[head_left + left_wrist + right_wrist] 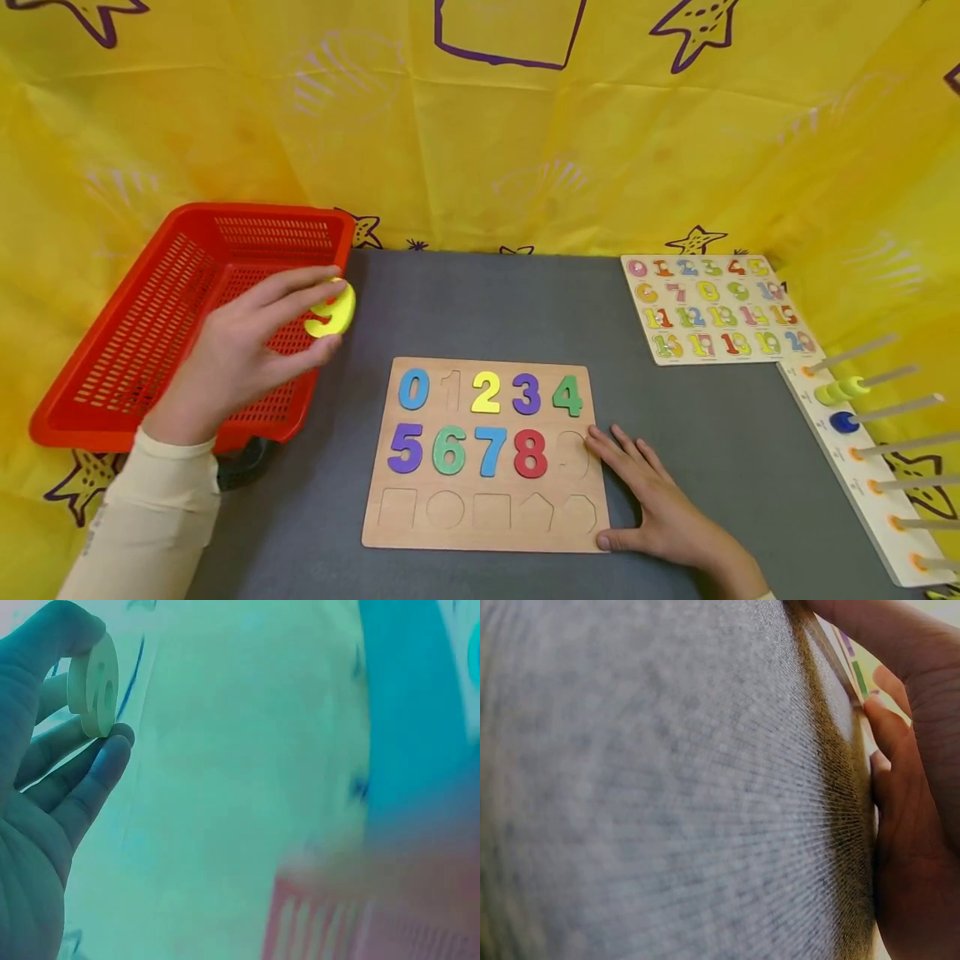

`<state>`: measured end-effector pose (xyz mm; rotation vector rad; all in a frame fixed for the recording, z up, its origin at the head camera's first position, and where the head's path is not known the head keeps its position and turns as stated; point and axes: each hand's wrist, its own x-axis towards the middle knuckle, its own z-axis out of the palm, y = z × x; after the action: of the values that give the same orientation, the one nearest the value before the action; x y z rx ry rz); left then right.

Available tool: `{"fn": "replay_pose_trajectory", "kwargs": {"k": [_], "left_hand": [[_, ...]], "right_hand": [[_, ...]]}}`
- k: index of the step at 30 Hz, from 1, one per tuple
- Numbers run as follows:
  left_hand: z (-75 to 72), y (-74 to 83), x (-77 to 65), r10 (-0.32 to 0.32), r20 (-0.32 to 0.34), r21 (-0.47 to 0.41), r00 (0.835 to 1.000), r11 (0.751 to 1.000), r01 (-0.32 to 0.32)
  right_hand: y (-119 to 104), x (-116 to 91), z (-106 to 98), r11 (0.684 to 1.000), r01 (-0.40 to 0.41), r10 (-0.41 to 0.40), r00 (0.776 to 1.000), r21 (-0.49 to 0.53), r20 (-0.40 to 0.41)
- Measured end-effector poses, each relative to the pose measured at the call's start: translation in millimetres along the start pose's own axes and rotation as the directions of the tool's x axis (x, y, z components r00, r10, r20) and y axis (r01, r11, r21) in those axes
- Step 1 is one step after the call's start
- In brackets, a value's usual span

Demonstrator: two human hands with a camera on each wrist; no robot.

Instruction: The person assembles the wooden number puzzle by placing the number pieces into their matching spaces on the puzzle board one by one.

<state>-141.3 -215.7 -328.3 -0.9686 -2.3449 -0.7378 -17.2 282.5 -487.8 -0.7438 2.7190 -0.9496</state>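
My left hand (240,350) is raised over the right side of the red basket (90,437), pinching a yellow number 9 piece (343,312) between thumb and fingers. In the left wrist view the 9 (99,679) is held by its edges at the fingertips. A wooden number board (487,537) lies on the table, with coloured numerals such as a red 8 (530,454) and a green 4 (567,396) set in it. Outlines of a 1, a 9 and several shapes show in its surface. My right hand (660,508) rests at the board's right edge, fingers spread, with fingertips beside the 9 outline.
A second number board (716,302) lies at the back right. Beside it, along the right edge, runs a white peg stand (843,475) with slanting rods, green beads and a blue bead. A black object (247,467) sits by the basket's front corner. Yellow cloth (465,150) hangs behind.
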Motion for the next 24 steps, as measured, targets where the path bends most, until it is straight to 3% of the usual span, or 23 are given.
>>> {"fn": "replay_pose_trajectory", "kwargs": {"k": [4, 10, 13, 17, 24], "left_hand": [[40.7, 27.8, 0.7, 0.028, 0.031, -0.155, 0.999, 0.988, -0.023], [105.4, 62.3, -5.1, 0.033, 0.13, -0.325, 0.991, 0.946, 0.011], [134.7, 78.8, -8.6, 0.038, 0.205, -0.353, 0.978, 0.935, 0.038], [168.0, 98.4, -11.8, 0.049, 0.313, -0.339, 0.948, 0.939, 0.064], [211.3, 121.5, -13.3, 0.087, 0.408, -0.295, 0.909, 0.954, 0.041]], "right_hand": [[0, 0, 0, 1.0, 0.016, -0.016, 1.0, -0.01, -0.007], [0, 1, 1, 1.0, 0.003, -0.003, 1.0, 0.002, 0.002], [-1, 1, 1, 1.0, 0.009, -0.009, 1.0, -0.001, 0.005], [0, 1, 2, 1.0, 0.021, -0.021, 1.0, -0.008, -0.004], [1, 0, 1, 0.999, 0.03, -0.03, 1.0, -0.02, 0.01]]}}
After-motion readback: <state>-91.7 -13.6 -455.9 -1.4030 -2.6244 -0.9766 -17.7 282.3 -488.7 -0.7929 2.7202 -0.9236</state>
